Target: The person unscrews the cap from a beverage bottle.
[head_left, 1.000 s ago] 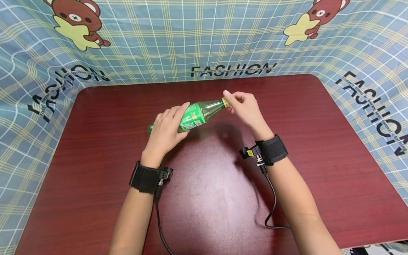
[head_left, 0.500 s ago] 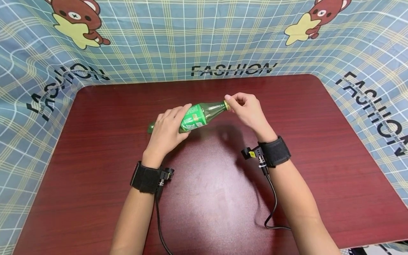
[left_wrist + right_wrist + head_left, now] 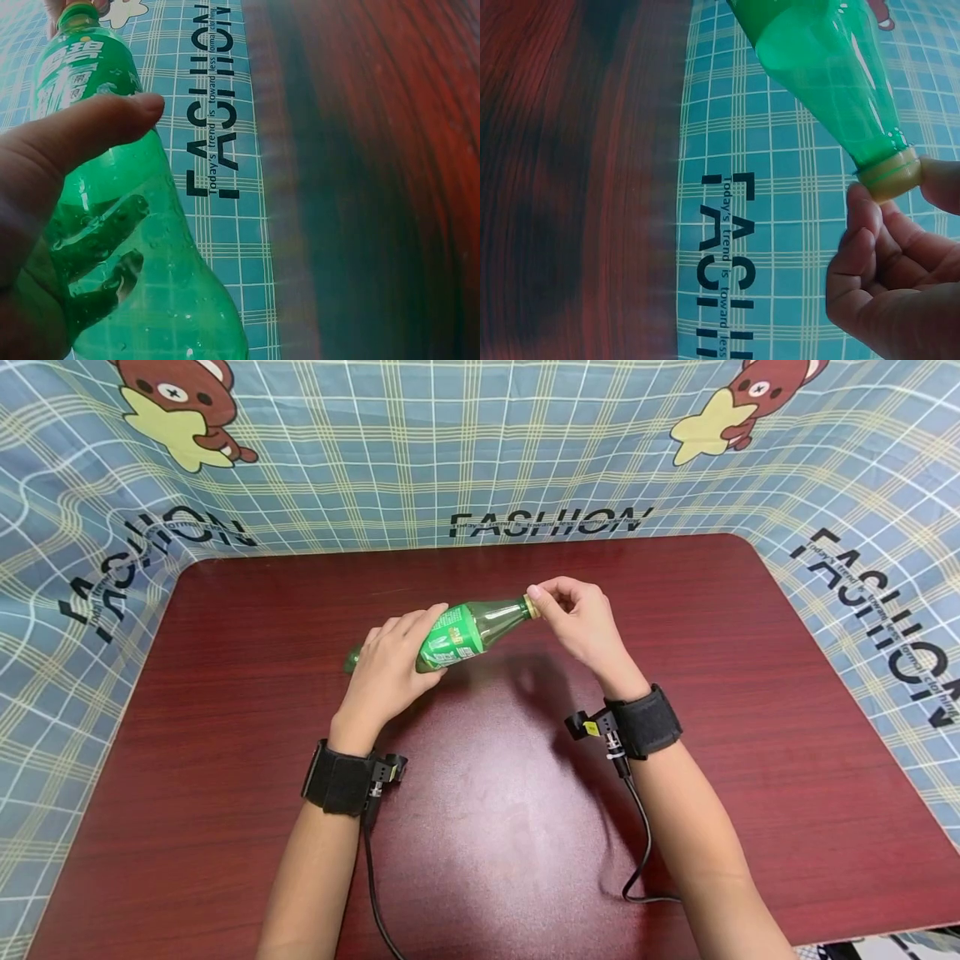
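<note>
Above table [image 3: 210, 793], my left hand [image 3: 386, 664] grips bottle [image 3: 497, 620], right hand [image 3: 588, 627] pinches cap [image 3: 891, 178]. Probably light, soft-walled; I'd hold label [image 3: 454, 637] gently, cap firmly.

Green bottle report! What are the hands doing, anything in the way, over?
Left hand grips green bottle; right hand pinches yellow cap. Bottle tilted, cap on. Nothing visible in the way.
</note>
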Motion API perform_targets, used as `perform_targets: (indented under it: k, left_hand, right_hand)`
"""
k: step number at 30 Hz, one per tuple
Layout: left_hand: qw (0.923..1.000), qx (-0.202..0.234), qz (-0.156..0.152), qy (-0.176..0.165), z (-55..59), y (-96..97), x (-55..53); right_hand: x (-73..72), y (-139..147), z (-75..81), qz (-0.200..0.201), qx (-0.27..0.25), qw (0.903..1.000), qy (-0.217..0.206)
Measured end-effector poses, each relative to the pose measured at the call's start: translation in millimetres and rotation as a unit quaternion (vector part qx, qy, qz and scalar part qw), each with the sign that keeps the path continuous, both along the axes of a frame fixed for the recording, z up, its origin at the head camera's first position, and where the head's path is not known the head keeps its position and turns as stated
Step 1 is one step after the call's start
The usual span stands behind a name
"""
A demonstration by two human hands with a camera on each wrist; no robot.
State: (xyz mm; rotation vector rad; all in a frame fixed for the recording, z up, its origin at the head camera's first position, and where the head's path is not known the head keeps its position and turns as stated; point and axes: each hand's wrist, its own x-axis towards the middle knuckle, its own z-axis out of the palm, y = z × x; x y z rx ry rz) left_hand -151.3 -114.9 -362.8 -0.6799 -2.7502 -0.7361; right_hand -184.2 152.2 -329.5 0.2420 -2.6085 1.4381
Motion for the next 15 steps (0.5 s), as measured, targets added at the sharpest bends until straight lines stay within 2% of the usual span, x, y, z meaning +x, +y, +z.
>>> perform_targets:
  k: [5,15]
  left_hand:
    - [0.9999,0.007,-0.001,-0.011,-1.7,-0.9,-0.8]
    - [0.9996,0.011,-0.002,-0.027,-2.2,-3.3,-1.8]
  right_hand:
    - [1.1,-1.8,-1.5,0.004,-0.009,0.9996,0.026]
    - [2.8,-2.2,-3.3,0.019,-0.017,0.9989,0.04]
